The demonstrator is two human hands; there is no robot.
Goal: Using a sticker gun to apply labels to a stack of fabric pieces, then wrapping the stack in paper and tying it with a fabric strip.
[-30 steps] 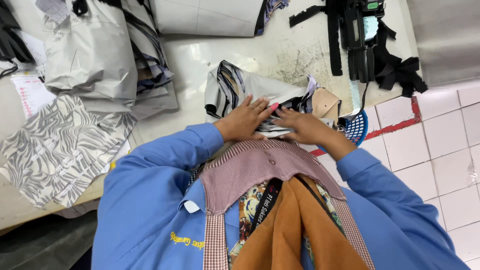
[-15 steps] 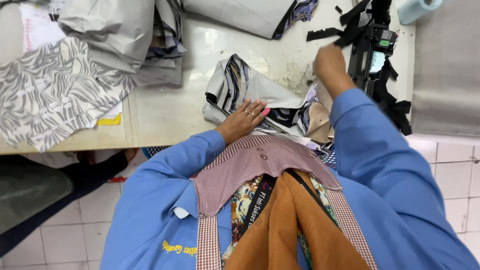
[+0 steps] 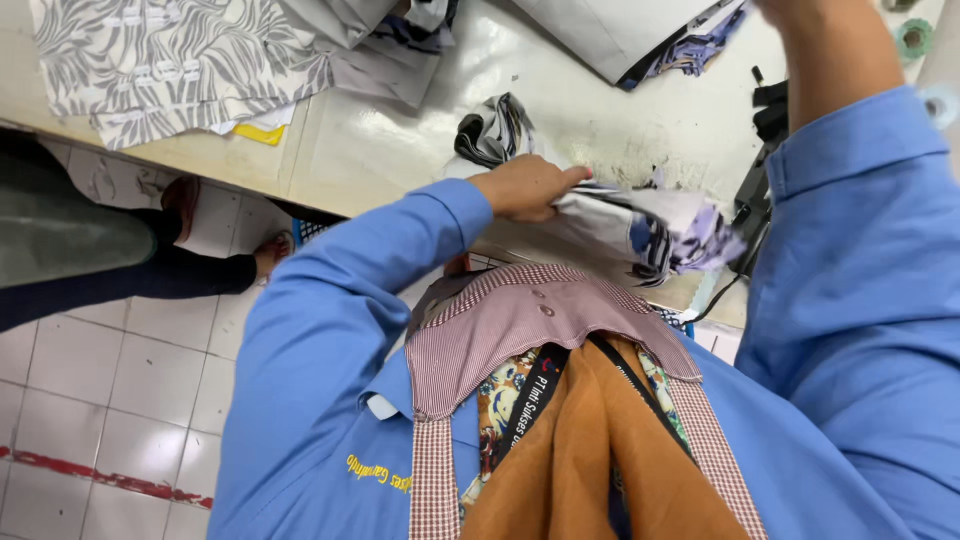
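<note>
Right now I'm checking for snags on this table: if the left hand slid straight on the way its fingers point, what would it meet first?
The left hand points rightward along the bunched printed fabric it presses down, so it would ride further over that fabric first. Beyond it lies a black strap, though depth there is unclear.

Zebra-print fabric pieces on worktop far left, yellow tag under their edge. Grey poly bag at top. Black strap gear right. Tape rolls top right.
</note>
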